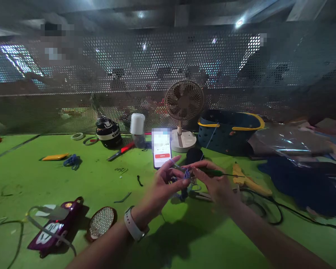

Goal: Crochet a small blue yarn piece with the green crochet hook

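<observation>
From afar I see my left hand (166,185) pinching the blue yarn (187,174) at the dial's centre, my right hand (220,187) grasping the green tool (213,172) beside it. A loose pinch could let loops slip, I judge. At one o'clock, a strand (211,139) against the basket (226,140) could snag; at ten, a knuckle could topple the phone (162,161).

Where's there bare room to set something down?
Bare green tabletop shows between the blue bundle and purple device, and between right forearm and black cable. Crowded: around phone, fan and basket, and right of the right hand toward the dark cloth.
</observation>
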`<state>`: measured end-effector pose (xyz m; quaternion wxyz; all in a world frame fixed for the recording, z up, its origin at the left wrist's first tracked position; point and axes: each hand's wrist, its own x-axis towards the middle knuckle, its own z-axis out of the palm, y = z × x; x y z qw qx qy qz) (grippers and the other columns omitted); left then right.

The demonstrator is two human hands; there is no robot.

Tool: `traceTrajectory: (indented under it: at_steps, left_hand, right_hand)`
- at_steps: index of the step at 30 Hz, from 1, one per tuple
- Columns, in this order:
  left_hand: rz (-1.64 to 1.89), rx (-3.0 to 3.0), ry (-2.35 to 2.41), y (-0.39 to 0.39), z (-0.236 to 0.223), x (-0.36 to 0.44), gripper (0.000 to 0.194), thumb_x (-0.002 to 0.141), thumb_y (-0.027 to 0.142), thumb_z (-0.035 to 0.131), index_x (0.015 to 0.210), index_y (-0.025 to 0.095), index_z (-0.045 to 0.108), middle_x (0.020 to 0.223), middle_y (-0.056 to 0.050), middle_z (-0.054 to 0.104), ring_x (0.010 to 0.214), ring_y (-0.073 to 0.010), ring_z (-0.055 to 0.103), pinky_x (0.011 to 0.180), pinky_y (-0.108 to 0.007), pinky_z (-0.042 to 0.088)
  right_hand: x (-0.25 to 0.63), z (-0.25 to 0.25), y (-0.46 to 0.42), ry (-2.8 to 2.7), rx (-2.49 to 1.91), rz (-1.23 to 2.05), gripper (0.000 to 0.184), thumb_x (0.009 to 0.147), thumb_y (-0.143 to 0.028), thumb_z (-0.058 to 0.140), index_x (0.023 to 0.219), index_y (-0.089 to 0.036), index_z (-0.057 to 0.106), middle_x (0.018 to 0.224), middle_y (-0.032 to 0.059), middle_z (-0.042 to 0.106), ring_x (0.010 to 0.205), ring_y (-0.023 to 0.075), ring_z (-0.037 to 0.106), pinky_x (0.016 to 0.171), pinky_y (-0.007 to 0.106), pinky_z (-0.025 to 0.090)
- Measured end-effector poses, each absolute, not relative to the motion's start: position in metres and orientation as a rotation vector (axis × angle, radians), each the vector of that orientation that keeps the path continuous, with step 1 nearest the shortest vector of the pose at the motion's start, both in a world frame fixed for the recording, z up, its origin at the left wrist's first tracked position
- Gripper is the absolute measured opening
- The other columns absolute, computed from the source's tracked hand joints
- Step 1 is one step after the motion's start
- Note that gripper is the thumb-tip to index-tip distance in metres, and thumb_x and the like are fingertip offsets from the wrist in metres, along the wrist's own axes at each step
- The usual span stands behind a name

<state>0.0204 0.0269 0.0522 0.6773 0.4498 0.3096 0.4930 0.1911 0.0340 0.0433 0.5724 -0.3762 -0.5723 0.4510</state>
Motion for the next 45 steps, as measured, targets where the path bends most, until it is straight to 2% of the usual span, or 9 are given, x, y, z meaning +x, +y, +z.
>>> traceTrajectory:
  at_steps: [11,20,38,45]
  left_hand:
    - [1.190,1.151,0.813,0.0268,0.0455,0.0229,0.070,0.068,0.020,0.082,0.132,0.021,0.053,0.077,0.002,0.062,0.072,-0.0128,0.056,0.063,-0.026,0.047]
    - [1.200,1.187,0.792,0.0266,0.0464,0.0224,0.059,0.073,0.021,0.080,0.127,0.020,0.056,0.081,0.000,0.065,0.076,-0.0130,0.059,0.069,-0.028,0.048]
    - [1.202,1.144,0.784,0.0276,0.0442,0.0223,0.058,0.071,0.021,0.081,0.124,0.022,0.058,0.080,0.001,0.063,0.075,-0.0128,0.058,0.067,-0.026,0.048]
    - [1.202,1.109,0.789,0.0271,0.0461,0.0225,0.053,0.073,0.022,0.080,0.122,0.021,0.060,0.080,0.001,0.064,0.080,-0.0136,0.059,0.077,-0.030,0.048]
  right_hand:
    - [0.1918,0.0406,0.0342,-1.372,-0.895,1.064,0.009,0.082,-0.035,0.073,0.087,-0.027,0.075,0.089,0.0006,0.079,0.081,0.0157,0.073,0.071,0.026,0.060]
    - [0.1916,0.0404,0.0360,-1.347,-0.866,1.067,0.010,0.082,-0.034,0.073,0.087,-0.025,0.075,0.091,0.0018,0.079,0.084,0.0161,0.073,0.076,0.027,0.060]
    - [0.1918,0.0447,0.0320,-1.435,-0.839,0.974,0.008,0.083,-0.031,0.072,0.087,-0.026,0.076,0.092,0.0030,0.079,0.085,0.0179,0.073,0.075,0.029,0.060]
    - [0.1933,0.0441,0.0315,-1.422,-0.852,0.997,0.008,0.083,-0.033,0.072,0.087,-0.026,0.076,0.090,0.0016,0.078,0.085,0.0162,0.073,0.076,0.026,0.060]
